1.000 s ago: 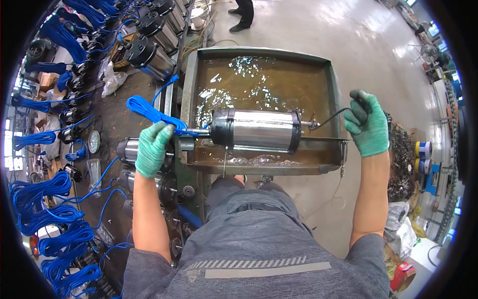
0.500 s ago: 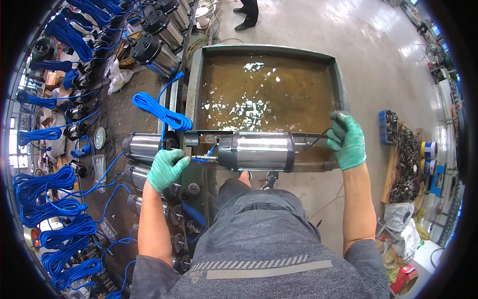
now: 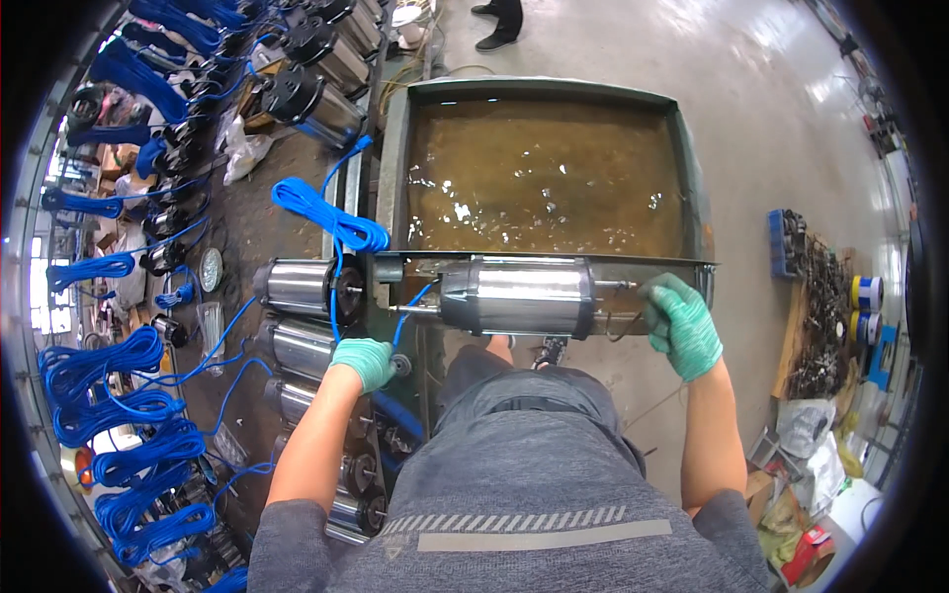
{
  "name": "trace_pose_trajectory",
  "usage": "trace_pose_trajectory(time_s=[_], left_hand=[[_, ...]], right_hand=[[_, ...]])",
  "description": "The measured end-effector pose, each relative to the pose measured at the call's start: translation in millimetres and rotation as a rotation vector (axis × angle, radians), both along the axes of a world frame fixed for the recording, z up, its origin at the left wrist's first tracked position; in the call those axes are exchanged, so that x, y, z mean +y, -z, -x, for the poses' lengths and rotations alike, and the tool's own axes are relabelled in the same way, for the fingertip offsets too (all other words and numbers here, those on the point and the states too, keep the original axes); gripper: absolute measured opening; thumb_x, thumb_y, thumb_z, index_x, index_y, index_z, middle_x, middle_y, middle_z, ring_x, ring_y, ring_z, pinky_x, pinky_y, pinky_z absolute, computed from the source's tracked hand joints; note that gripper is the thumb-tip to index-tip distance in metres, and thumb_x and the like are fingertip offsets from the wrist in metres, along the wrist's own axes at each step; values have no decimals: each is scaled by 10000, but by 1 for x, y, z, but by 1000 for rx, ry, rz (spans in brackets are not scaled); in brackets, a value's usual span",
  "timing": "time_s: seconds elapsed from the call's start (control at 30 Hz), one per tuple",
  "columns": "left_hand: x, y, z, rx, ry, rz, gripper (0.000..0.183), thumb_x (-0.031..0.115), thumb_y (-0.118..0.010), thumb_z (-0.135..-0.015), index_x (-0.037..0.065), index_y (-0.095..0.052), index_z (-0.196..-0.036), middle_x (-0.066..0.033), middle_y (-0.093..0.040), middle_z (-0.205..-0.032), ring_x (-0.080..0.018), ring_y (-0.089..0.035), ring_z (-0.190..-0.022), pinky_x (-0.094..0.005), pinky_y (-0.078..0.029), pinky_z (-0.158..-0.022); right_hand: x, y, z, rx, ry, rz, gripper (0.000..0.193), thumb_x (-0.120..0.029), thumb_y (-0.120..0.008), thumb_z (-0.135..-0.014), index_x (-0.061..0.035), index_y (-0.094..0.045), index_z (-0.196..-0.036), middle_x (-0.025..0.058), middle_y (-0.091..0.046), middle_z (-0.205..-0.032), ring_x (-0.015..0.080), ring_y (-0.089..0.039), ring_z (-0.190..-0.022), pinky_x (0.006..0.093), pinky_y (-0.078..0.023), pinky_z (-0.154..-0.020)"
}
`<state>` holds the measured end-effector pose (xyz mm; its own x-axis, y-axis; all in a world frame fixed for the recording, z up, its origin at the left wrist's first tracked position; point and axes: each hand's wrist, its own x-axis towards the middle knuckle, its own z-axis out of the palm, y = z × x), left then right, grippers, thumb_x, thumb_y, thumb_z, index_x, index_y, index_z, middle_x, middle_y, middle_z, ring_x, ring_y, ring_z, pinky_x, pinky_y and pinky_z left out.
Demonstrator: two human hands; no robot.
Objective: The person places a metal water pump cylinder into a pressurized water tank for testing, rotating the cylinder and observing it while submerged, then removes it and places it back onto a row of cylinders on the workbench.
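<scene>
A shiny steel cylindrical motor with dark end caps lies crosswise at the near edge of a water-filled metal tank. A thin shaft sticks out at each end, and a blue cable leaves its left end. My left hand, in a green glove, is at the bench edge beside a small round grey part; its fingers are bunched and partly hidden, so any grip is unclear. My right hand, also green-gloved, is closed near the motor's right end, around a thin dark curved piece.
Several steel motors lie on the bench at left, among coiled blue cables. At right are a blue crate, a heap of dark parts and plastic bags. A person's legs show at the far side.
My left hand has left the motor's left shaft and moved nearer to me, beside the round part. My right hand has lowered toward me, the dark piece swinging down with it.
</scene>
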<state>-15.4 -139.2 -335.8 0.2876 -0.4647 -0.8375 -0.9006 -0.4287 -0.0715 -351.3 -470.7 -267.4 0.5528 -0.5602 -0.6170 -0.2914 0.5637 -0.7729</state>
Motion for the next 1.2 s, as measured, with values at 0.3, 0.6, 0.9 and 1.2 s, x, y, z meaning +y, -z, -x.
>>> trace_pose_trajectory(time_s=[0.3,0.6,0.9,1.2], left_hand=[[6,71,4,119,-600,1113,846,9,-789,-723,14,-395,-1471,-154,-489,-1408,-320,-496,-1281,-385,-380,-1122],[-6,61,-19,495,-685,857,515,-3,-753,-824,-3,-574,-1307,-92,-652,-1169,-179,-615,-1077,-314,-504,-935],[-11,38,-20,612,-790,893,548,85,-809,-793,-11,-598,-1290,-98,-673,-1165,-183,-626,-1067,-319,-492,-959],[-13,30,-18,558,-735,885,500,95,-812,-790,1,-634,-1248,-86,-690,-1108,-172,-630,-1013,-324,-502,-921]], right_hand=[[55,30,85,-23,293,78,280,47,-429,-855,24,-564,-1099,92,-572,-935,211,-676,-793,361,-586,-776],[44,129,110,571,208,602,246,-17,-534,-946,-53,-613,-1176,160,-712,-955,251,-725,-765,380,-544,-657],[17,189,99,811,80,998,182,-200,-625,-907,-111,-641,-1064,190,-661,-1015,418,-651,-922,513,-518,-779],[-5,191,100,949,-191,1055,263,-246,-643,-896,-108,-631,-1120,165,-620,-1133,405,-651,-939,493,-536,-806]])
